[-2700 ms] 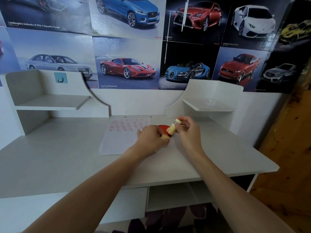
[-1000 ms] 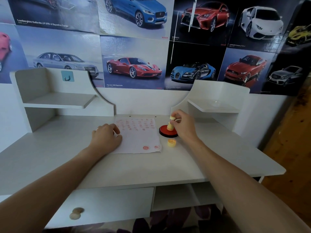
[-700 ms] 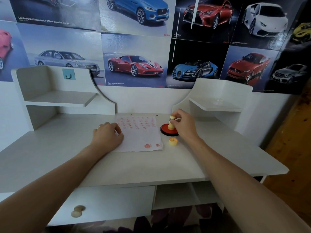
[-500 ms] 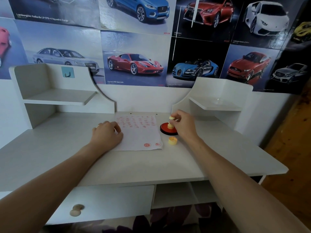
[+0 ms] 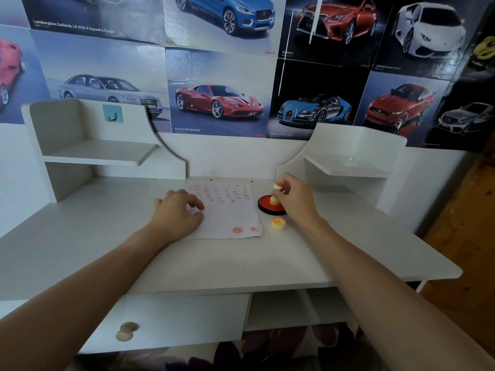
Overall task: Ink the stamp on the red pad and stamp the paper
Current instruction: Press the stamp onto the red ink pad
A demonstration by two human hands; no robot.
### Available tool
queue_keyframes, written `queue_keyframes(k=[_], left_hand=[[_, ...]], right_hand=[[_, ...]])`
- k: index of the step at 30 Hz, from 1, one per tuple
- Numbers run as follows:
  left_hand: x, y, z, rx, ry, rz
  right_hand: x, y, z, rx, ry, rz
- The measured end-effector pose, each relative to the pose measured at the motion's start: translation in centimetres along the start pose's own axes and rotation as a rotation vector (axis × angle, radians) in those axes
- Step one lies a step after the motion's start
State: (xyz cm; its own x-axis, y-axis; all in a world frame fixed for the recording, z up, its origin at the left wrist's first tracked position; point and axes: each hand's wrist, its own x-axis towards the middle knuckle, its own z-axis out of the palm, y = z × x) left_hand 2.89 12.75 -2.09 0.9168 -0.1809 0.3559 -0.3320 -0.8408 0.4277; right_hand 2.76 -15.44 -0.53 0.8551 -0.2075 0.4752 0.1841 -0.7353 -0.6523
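My right hand [image 5: 294, 200] grips a small pale yellow stamp [image 5: 275, 195] upright, its base pressed on the round red ink pad [image 5: 266, 207] with a black rim. Left of the pad lies a white paper [image 5: 227, 212] carrying several rows of small red marks and two larger red marks near its front right corner. My left hand [image 5: 178, 212] rests flat on the paper's left edge, fingers slightly spread, holding nothing. A yellow stamp cap [image 5: 278, 224] stands on the desk just in front of the pad.
The white desk [image 5: 107, 236] has raised side shelves at the left [image 5: 99, 153] and right [image 5: 345, 167]. A drawer with a wooden knob [image 5: 126, 334] is pulled out below the front edge. Car posters cover the wall behind.
Earlier both hands held the stamp over the pad; since then the cap came off onto the desk, my left hand moved onto the paper, and my right hand keeps the stamp on the pad.
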Motion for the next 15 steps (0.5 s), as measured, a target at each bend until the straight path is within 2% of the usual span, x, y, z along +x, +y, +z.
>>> queue_keyframes(k=[6, 10, 15], left_hand=[[-0.5, 0.1, -0.3, -0.049, -0.095, 0.113], [-0.6, 0.0, -0.3, -0.078, -0.108, 0.113], [-0.6, 0.0, -0.3, -0.091, -0.128, 0.107]], right_hand=[[0.4, -0.6, -0.2, 0.021, 0.038, 0.058], [0.6, -0.7, -0.4, 0.111, 0.095, 0.114], [0.9, -1.4, -0.7, 0.236, 0.074, 0.203]])
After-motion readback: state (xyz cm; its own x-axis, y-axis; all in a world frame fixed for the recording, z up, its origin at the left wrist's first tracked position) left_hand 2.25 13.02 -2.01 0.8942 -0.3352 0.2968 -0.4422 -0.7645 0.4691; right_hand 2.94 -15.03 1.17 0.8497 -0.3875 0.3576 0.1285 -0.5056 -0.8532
